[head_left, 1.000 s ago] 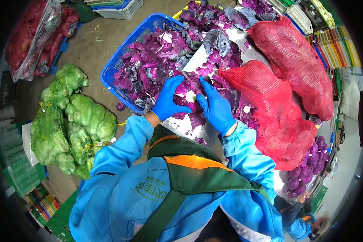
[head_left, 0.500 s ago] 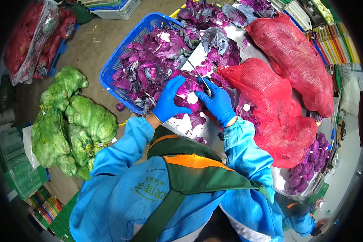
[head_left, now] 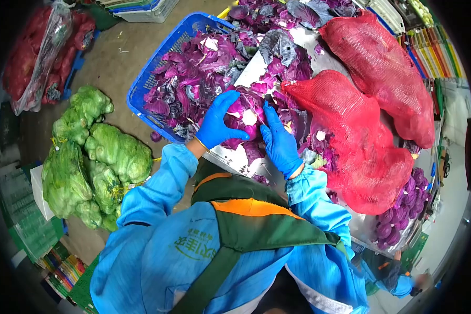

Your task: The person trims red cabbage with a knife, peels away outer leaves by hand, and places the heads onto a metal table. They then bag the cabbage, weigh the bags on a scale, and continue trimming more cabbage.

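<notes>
A red cabbage (head_left: 247,116) with a pale cut patch sits between my two blue-gloved hands. My left hand (head_left: 218,124) cups its left side, thumb below and fingers over the top. Along the right side of the cabbage lies my right hand (head_left: 282,144), fingers bent toward it. Only a dark sliver of what seems to be the knife (head_left: 269,98) shows at those fingertips; the rest is hidden. Loose purple leaves (head_left: 199,68) fill the blue basket (head_left: 141,78) beyond my left hand. Beneath the cabbage is a metal table (head_left: 234,157) scattered with trimmings.
Two red mesh sacks (head_left: 345,131) lie on the table to the right. Trimmed red cabbages (head_left: 400,214) are grouped at its near right end. Bagged green vegetables (head_left: 118,152) stand on the floor at left. Another person (head_left: 392,277) is at lower right.
My right hand has turned and shifted slightly down; the knife blade that stuck out up and left from it no longer shows plainly. My left hand stays on the cabbage.
</notes>
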Tool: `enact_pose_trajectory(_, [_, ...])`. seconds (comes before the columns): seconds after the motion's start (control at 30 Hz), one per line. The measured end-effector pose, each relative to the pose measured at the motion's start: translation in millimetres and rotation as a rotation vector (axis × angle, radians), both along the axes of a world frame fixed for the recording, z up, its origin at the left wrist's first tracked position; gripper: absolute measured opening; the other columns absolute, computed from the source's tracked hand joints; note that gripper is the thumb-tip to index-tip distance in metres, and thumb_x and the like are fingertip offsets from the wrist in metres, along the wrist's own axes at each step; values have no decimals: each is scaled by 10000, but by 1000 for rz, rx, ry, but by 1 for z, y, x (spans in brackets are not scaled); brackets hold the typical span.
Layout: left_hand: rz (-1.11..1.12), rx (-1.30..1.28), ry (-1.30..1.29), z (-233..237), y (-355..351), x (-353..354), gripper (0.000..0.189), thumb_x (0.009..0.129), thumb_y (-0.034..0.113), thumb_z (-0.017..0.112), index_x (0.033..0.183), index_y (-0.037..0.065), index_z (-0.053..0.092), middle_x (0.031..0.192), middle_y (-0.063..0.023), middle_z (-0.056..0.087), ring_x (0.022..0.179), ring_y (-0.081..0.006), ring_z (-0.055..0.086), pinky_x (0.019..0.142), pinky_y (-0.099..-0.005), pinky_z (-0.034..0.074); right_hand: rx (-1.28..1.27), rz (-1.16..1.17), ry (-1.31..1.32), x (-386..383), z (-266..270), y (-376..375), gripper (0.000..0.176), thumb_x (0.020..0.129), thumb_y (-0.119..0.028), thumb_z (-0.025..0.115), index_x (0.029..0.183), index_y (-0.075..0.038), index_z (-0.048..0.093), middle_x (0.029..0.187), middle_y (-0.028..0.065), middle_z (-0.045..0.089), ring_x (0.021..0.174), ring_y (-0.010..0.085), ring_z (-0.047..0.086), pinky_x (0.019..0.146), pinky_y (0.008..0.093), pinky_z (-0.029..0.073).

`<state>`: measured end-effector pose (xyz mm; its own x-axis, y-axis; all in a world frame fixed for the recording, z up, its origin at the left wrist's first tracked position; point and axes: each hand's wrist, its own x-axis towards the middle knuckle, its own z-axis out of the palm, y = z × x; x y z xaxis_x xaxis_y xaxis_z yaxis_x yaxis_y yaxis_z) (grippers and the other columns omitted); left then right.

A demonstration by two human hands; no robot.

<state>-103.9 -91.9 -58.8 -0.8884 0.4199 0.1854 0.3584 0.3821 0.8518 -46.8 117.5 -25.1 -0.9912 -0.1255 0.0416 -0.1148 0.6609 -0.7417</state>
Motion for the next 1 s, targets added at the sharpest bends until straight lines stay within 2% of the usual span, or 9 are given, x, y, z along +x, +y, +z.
enact_pose_trajectory(0.13, [16,-41,-30,1,1,-4,1051,518,378,910,1395,67,422,1396,-152,424,1308,-313,396,1096,-413,333,36,-33,-249,6,10,-4,615,949,-246,527,1489,-172,242,1421,187,425,1081,391,591,811,437,515])
enact_pose_trajectory(0.3, [122,-66,39,-2,9,7,1073,536,462,882,1393,36,396,1357,-177,414,1277,-334,405,1072,-420,353,109,-239,-82,3,-9,-23,559,938,-250,540,1456,-279,335,1255,196,565,733,380,656,570,431,513])
enact_pose_trajectory(0.57, [222,-30,103,-6,31,20,996,569,362,890,1371,12,414,1359,-167,414,1259,-331,423,1056,-414,368,76,-394,-31,-1,-15,-26,492,950,-285,517,1427,-266,398,1197,221,591,725,388,650,600,444,510])
enact_pose_trajectory(0.67, [231,-115,179,-3,43,37,993,575,371,887,1370,10,414,1360,-166,408,1267,-326,414,1064,-412,357,-130,-538,-57,-34,-24,5,328,968,-299,481,1232,-146,604,842,186,688,703,355,656,629,429,497])
enact_pose_trajectory(0.73, [210,-102,167,-2,38,37,1004,572,365,891,1375,11,402,1365,-163,405,1277,-322,403,1074,-411,345,-405,-524,-208,-53,-53,30,348,968,-331,483,1153,-75,630,781,168,690,676,288,665,622,396,487])
enact_pose_trajectory(0.83, [111,50,87,-11,7,39,1007,575,335,895,1394,42,388,1394,-167,392,1299,-338,384,1083,-422,341,-239,-543,-268,-67,-58,39,372,962,-349,494,1063,-27,652,752,145,689,671,229,667,620,361,479])
enact_pose_trajectory(0.93, [61,112,-72,-23,-41,45,1049,568,283,905,1421,41,345,1458,-136,342,1351,-288,339,1120,-400,299,-467,-619,-310,-83,-102,60,354,954,-333,504,954,-21,672,761,131,691,687,229,664,652,367,477])
enact_pose_trajectory(0.97, [56,61,-64,-25,-53,49,1038,606,287,889,1440,49,319,1470,-137,331,1361,-290,327,1128,-399,283,-264,-578,-255,-77,-94,65,342,953,-314,507,965,-9,660,761,124,693,696,231,664,656,364,478])
enact_pose_trajectory(1.0, [70,59,-65,-22,-55,51,1038,606,287,889,1440,49,319,1470,-137,331,1361,-290,327,1128,-399,283,-431,-565,-279,-75,-107,68,356,934,-314,545,1089,-3,626,817,137,699,740,257,671,680,385,480])
